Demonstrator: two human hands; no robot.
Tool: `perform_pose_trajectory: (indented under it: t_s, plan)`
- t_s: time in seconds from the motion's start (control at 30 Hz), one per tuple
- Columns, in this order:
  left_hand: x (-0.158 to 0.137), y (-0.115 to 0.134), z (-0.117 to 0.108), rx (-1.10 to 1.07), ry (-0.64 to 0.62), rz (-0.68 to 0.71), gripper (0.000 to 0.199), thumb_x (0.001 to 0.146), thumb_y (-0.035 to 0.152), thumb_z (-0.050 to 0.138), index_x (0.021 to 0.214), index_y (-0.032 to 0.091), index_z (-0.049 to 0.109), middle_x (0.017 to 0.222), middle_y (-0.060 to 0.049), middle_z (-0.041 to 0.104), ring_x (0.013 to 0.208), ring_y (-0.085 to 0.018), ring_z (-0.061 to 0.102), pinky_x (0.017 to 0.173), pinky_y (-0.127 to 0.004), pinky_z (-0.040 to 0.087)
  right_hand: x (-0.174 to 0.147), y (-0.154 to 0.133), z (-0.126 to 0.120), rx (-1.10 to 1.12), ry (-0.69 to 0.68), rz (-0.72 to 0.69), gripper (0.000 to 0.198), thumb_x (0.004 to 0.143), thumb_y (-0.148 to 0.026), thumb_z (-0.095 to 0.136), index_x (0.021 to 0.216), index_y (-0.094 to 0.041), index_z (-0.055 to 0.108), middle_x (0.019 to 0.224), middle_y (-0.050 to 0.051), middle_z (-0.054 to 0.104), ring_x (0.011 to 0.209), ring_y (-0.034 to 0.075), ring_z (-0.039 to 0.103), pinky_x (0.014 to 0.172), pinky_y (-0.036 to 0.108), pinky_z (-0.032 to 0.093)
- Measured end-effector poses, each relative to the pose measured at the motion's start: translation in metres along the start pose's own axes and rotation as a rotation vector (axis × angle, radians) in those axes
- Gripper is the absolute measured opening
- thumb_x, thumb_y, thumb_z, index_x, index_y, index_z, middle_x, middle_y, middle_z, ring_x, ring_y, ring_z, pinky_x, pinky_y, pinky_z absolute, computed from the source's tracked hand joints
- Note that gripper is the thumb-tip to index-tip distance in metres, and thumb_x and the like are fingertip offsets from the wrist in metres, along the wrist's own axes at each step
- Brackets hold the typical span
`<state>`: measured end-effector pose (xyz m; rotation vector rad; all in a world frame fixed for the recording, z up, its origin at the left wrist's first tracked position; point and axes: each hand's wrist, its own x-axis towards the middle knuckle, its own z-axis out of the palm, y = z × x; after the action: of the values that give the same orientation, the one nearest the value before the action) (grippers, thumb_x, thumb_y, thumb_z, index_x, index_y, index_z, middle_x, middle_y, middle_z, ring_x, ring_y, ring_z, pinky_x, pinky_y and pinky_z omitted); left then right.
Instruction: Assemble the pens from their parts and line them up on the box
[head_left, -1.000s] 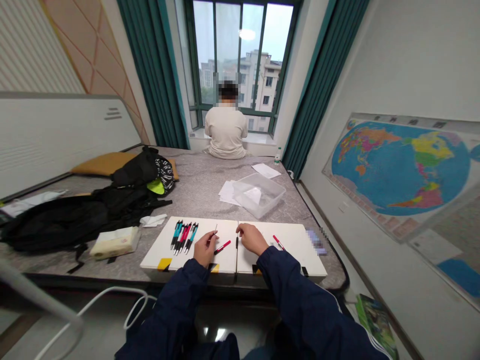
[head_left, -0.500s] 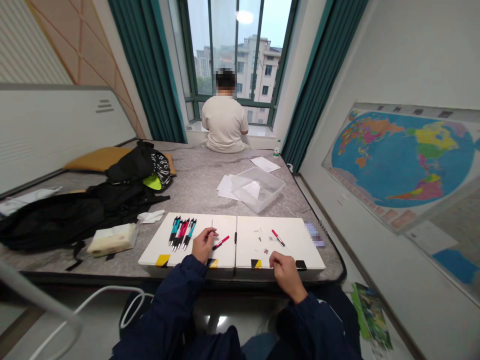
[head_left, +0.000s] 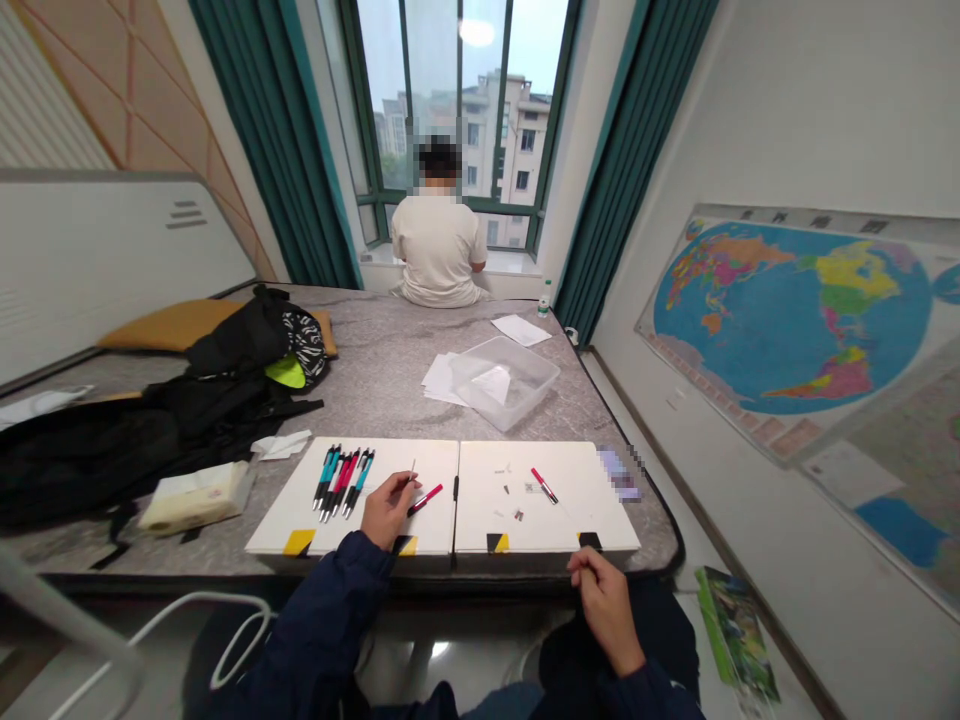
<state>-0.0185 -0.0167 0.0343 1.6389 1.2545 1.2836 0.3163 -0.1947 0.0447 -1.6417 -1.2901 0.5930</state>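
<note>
My left hand pinches a thin pen refill upright above the left white panel. Beside its fingers lies a red and black pen part. Farther left on that panel is a group of teal, red and black pens. My right hand is closed below the front edge of the right white panel; whether its curled fingers hold anything is hidden. On this panel rest another red pen part and several tiny pieces, too small to name.
A clear plastic bin and white papers lie behind the panels. Left are a tissue pack and black bags. A phone lies right of the panels. A person sits by the window, facing away.
My right hand has moved down and right, away from the right panel to below its front edge. My left hand still pinches the refill. The whole view has shifted slightly.
</note>
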Motion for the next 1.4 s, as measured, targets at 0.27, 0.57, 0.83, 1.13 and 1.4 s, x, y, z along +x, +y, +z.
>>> perform_pose_trajectory:
  t_s: [0.27,0.57,0.83,1.13,1.4]
  plan:
    - [0.0,-0.003,-0.004,-0.03,0.037,-0.044,0.03,0.088,0.04,0.052,0.104,0.016,0.062,0.091,-0.01,0.073,0.094,-0.024,0.067,0.098,-0.045,0.044,0.056,-0.006,0.007,-0.144,0.075,-0.161,0.018,0.078,-0.015,0.042,0.076,-0.018,0.059,0.08,0.005,0.061,0.076,0.019,0.056,0.067,0.028,0.041]
    - [0.004,-0.008,-0.004,-0.191,0.016,-0.084,0.032,0.083,0.042,0.063,0.099,0.014,0.061,0.101,-0.015,0.072,0.103,-0.027,0.067,0.098,-0.046,0.046,0.059,0.026,-0.001,-0.229,0.127,-0.135,0.017,0.081,-0.024,0.044,0.077,-0.018,0.06,0.081,0.006,0.062,0.076,0.02,0.056,0.072,0.03,0.042]
    - [0.008,-0.015,-0.012,-0.316,0.06,-0.184,0.046,0.075,0.052,0.07,0.097,0.013,0.061,0.098,-0.016,0.073,0.097,-0.026,0.069,0.09,-0.045,0.053,0.069,0.023,-0.005,-0.239,0.15,-0.067,0.024,0.079,-0.034,0.05,0.086,-0.016,0.063,0.083,0.008,0.064,0.072,0.02,0.057,0.073,0.032,0.045]
    - [0.008,-0.02,-0.016,-0.535,0.118,-0.234,0.044,0.075,0.046,0.073,0.104,0.015,0.062,0.096,-0.012,0.072,0.087,-0.024,0.071,0.088,-0.045,0.055,0.073,0.005,-0.006,-0.082,0.107,-0.004,0.031,0.083,-0.041,0.051,0.089,-0.014,0.066,0.078,0.007,0.067,0.068,0.019,0.059,0.064,0.028,0.045]
    - [0.004,-0.008,-0.015,-0.432,0.122,-0.204,0.061,0.074,0.043,0.074,0.123,0.014,0.051,0.101,-0.014,0.072,0.084,-0.023,0.072,0.085,-0.044,0.056,0.088,-0.047,0.019,-0.17,-0.302,-0.373,0.021,0.09,-0.026,0.047,0.092,-0.017,0.066,0.087,0.007,0.065,0.073,0.018,0.059,0.071,0.029,0.046]
